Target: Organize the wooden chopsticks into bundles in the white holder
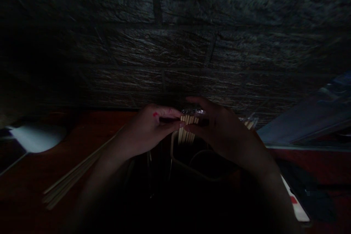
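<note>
A bundle of pale wooden chopsticks [188, 129] stands nearly upright in front of me, with shiny clear plastic [193, 111] at its top end. My left hand [149, 124] grips the left side of the bundle, thumb in front; red marks show near the base of its index finger. From the other side my right hand [225, 128] pinches the sticks, its thumb at the front and the index finger raised behind. Below them is a dark open container [175, 150] with a pale rim. The lower ends of the sticks fade into shadow there.
More long sticks [74, 172] lie slanted on the reddish-brown table [90, 128] at left, near a white rounded object [40, 137]. Plastic-wrapped sticks [250, 122] show behind my right wrist. A brick-patterned wall [181, 47] rises close behind. The light is very dim.
</note>
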A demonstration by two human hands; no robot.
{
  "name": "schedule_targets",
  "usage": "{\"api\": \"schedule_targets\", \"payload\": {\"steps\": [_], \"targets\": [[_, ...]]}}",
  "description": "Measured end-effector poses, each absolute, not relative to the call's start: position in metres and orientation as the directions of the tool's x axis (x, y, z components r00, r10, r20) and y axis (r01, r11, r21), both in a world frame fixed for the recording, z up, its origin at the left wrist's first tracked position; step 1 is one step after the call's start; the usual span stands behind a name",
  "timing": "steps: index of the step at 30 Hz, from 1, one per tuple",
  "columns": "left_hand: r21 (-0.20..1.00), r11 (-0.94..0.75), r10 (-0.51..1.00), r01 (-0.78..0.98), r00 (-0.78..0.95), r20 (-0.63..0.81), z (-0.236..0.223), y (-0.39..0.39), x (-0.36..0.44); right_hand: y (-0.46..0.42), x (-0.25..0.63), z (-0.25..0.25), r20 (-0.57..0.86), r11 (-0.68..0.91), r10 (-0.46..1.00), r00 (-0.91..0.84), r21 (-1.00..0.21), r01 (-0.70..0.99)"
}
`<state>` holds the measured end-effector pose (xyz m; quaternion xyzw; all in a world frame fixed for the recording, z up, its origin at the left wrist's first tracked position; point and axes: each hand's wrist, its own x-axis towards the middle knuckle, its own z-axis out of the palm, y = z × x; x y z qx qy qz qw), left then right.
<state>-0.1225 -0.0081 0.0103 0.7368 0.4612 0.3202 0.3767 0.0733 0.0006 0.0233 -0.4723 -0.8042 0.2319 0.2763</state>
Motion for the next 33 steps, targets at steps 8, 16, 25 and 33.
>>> {"api": "schedule_targets", "payload": {"steps": [8,16,25,33], "targets": [[0.854,-0.272,0.927,0.444,0.360,0.108,0.0124,-0.0062,-0.1212,0.0020,0.0726,0.0202,0.246,0.466,0.879,-0.409,-0.623,0.628],[0.833,-0.293,0.924,0.470,0.364,0.119,0.0126,-0.0058,-0.1244,0.0014,0.0747,0.0209,0.213,0.442,0.888,-0.407,-0.641,0.627],[0.851,-0.281,0.931,0.443,0.341,0.130,0.0122,-0.0074,-0.1226,-0.0013,0.0755,0.0262,0.200,0.434,0.891,-0.408,-0.637,0.637],[0.846,-0.287,0.932,0.450,0.336,0.138,0.0104,-0.0069,-0.1215,-0.0020,0.0771,0.0256,0.212,0.443,0.887,-0.410,-0.641,0.627]]}}
